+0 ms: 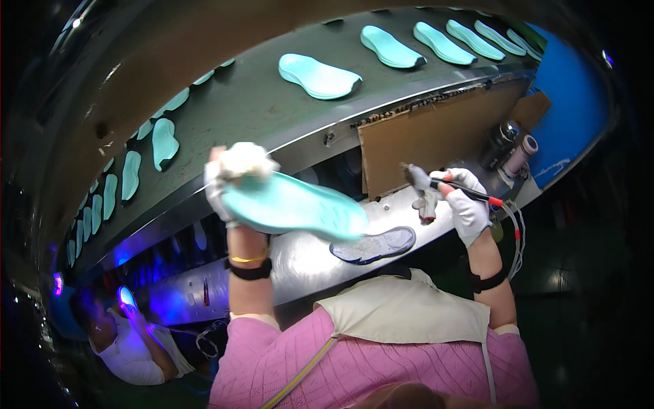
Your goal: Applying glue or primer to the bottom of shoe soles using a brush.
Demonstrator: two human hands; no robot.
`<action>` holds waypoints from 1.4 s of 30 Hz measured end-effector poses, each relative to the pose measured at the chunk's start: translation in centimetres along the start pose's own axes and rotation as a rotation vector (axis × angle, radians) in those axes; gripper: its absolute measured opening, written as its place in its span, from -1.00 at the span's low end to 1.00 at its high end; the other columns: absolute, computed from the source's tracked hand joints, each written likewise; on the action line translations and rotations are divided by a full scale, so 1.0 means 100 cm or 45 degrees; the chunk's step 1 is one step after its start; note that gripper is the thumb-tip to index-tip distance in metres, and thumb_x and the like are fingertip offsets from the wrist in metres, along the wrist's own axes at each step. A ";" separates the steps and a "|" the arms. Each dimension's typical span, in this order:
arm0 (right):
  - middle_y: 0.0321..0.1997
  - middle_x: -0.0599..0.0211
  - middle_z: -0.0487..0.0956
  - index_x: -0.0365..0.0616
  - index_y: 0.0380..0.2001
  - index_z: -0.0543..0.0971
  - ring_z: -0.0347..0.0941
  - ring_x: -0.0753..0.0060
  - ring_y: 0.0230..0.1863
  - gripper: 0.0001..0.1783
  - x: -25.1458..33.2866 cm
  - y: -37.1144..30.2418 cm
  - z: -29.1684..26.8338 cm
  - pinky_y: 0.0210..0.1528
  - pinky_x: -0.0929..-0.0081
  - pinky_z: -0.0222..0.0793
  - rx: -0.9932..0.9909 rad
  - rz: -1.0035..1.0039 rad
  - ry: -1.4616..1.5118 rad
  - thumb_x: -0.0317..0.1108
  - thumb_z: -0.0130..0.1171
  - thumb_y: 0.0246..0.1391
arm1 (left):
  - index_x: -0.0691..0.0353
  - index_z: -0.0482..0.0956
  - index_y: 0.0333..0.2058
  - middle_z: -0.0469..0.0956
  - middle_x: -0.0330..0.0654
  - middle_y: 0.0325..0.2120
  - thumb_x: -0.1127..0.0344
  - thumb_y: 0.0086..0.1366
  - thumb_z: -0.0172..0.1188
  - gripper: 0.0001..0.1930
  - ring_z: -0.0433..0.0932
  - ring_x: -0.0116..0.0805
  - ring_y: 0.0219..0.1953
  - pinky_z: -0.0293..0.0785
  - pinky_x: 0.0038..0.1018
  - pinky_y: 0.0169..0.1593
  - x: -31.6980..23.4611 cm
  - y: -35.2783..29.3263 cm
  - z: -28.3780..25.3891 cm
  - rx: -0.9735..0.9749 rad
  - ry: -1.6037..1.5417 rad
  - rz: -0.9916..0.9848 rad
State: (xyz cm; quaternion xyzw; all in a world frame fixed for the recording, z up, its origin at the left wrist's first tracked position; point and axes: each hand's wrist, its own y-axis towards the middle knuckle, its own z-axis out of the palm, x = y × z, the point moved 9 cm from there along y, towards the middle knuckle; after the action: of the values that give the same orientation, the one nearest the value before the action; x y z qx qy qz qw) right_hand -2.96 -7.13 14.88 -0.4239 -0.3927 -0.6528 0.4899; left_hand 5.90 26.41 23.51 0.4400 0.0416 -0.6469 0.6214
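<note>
Pink sweater (381,361) down at 6 o'clock. Left hand (228,180) grips the teal sole (293,204), long axis pointing 3 o'clock toward the right hand (466,204), which is closed around a brush (436,184).

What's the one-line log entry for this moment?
left hand: holds turquoise sole | right hand: holds brush tool | grey shoe upper: on bench | conveyor: more soles
</note>
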 end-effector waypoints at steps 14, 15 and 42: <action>-0.29 0.31 0.57 -0.24 -0.32 0.49 0.48 0.61 -0.24 -0.84 -0.004 0.004 0.008 -0.16 0.61 0.42 -0.066 -0.146 -0.144 -0.61 0.18 -0.02 | 0.07 0.34 0.06 0.40 -0.21 -0.04 -0.39 0.15 -0.12 -0.28 0.41 -0.19 -0.01 0.33 -0.21 0.12 0.239 -0.073 0.081 -0.263 -0.665 -0.824; -0.29 0.31 0.57 -0.24 -0.33 0.50 0.48 0.61 -0.26 -0.85 0.003 0.002 0.011 -0.19 0.62 0.42 -0.100 -0.255 -0.247 -0.61 0.20 -0.03 | 0.08 0.34 0.05 0.41 -0.20 -0.05 -0.39 0.16 -0.14 -0.29 0.42 -0.23 -0.02 0.34 -0.27 0.11 0.238 -0.072 0.077 -0.279 -0.501 -0.739; -0.38 0.39 0.60 -0.21 -0.38 0.60 0.50 0.68 -0.34 -0.88 -0.039 -0.065 -0.020 -0.22 0.65 0.42 0.082 0.034 -0.476 -0.56 0.25 -0.07 | 0.19 0.10 0.22 0.35 0.04 0.07 -0.54 0.03 -0.24 -0.01 0.43 -0.09 0.03 0.39 -0.18 0.09 0.250 -0.134 0.084 0.016 -0.227 -1.132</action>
State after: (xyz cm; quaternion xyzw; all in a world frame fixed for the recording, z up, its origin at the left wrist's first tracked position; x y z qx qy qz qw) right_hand -9.01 -6.36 9.92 -0.5272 -0.4918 -0.5432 0.4302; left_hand -5.70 5.17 6.55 0.3256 0.1690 -0.8866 0.2819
